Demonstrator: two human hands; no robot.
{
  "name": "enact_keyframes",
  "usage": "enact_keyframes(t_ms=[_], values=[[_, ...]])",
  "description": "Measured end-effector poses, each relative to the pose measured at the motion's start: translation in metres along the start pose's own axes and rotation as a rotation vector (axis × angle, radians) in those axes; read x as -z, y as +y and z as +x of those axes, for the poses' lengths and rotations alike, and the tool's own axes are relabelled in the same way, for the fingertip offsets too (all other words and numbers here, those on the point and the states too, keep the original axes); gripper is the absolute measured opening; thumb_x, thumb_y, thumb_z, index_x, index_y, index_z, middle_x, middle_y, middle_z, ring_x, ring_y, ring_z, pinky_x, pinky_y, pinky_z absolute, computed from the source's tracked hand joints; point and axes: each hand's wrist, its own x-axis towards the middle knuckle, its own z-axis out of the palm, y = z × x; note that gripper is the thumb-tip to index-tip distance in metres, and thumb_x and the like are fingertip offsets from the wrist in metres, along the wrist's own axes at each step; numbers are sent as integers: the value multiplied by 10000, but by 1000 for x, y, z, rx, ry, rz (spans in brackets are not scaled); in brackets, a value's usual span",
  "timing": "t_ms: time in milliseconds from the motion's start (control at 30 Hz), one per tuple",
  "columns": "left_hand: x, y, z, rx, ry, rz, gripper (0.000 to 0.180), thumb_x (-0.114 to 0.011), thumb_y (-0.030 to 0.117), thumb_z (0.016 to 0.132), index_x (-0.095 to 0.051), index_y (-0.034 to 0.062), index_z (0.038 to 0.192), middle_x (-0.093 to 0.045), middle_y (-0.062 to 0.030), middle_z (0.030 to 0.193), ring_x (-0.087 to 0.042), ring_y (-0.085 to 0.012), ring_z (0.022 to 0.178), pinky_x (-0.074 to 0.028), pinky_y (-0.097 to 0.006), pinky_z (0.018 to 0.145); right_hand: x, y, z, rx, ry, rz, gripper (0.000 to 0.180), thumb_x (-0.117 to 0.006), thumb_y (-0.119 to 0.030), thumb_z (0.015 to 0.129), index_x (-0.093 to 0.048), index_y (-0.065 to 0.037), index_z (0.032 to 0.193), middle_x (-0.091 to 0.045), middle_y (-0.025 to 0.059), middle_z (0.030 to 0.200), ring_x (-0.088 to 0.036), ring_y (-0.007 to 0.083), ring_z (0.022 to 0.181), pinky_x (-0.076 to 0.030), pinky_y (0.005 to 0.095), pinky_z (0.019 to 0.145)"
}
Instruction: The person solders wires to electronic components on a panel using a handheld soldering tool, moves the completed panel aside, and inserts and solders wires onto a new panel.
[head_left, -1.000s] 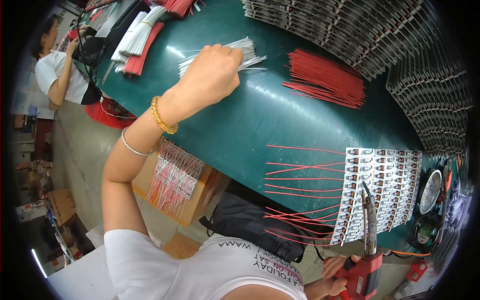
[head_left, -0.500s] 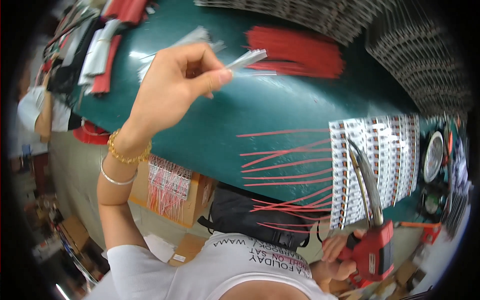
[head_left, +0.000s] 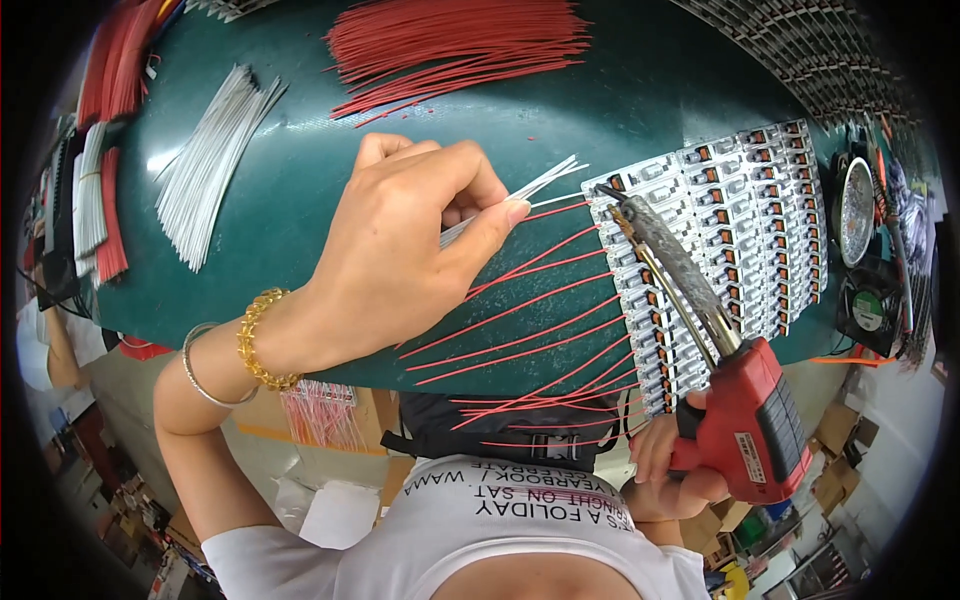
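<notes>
My left hand (head_left: 400, 250) pinches a small bunch of white wires (head_left: 545, 182), their ends pointing toward a panel of small circuit boards (head_left: 735, 215) on the green table (head_left: 300, 170). My right hand (head_left: 670, 465) grips a red soldering gun (head_left: 750, 410); its long metal tip (head_left: 660, 255) reaches up to the panel's upper left corner. Several red wires (head_left: 520, 310) fan out leftward from the panel's left edge.
A pile of loose red wires (head_left: 450, 45) lies at the table's far side, a bundle of white wires (head_left: 210, 165) at the left, more red and white bundles (head_left: 95, 180) at the far left edge. A round tin (head_left: 857, 210) and a small fan (head_left: 868, 305) sit right.
My left hand has carried the white wires from the far pile down toward the board panel. The soldering gun tip has come up to the panel's top left corner.
</notes>
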Motion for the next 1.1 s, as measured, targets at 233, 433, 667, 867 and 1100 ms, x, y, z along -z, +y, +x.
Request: enact_keyframes(t_ms=[233,433,667,867,1100], values=[[-2,-4,1,-59,24,8,134,-693,64,765,-577,49,699,-533,-13,631,-430,-142,617,-350,-272,672,-12,-11,6,-132,85,156,803,-543,-655,776,-388,33,1160,-428,-23,452,-426,107,360,-376,229,405],[-4,-7,0,-87,42,34,137,-690,49,759,-570,51,693,-526,-3,622,-424,-138,565,-333,-273,682,-15,-18,10,-159,11,65,742,-580,-591,799,-394,19,1177,-453,-11,487,-441,117,376,-389,239,418],[-5,-6,1,-112,46,55,137,-691,45,756,-569,47,693,-522,-7,617,-421,-141,558,-336,-273,677,-9,-13,4,-90,46,56,819,-552,-612,805,-344,27,1273,-453,-31,490,-448,104,386,-394,237,421],[-1,-4,1,-106,28,79,118,-692,38,753,-587,35,701,-545,-27,628,-449,-149,565,-359,-274,671,-8,-9,6,-25,33,54,829,-548,-626,797,-347,23,1270,-448,-23,479,-434,106,374,-386,238,411],[8,12,0,122,-86,-148,55,-697,56,758,-646,39,769,-616,-31,694,-487,-148,672,-402,-255,660,2,-13,-4,-39,21,225,841,-538,-633,799,-324,23,1280,-447,-5,464,-422,121,361,-363,247,386]])
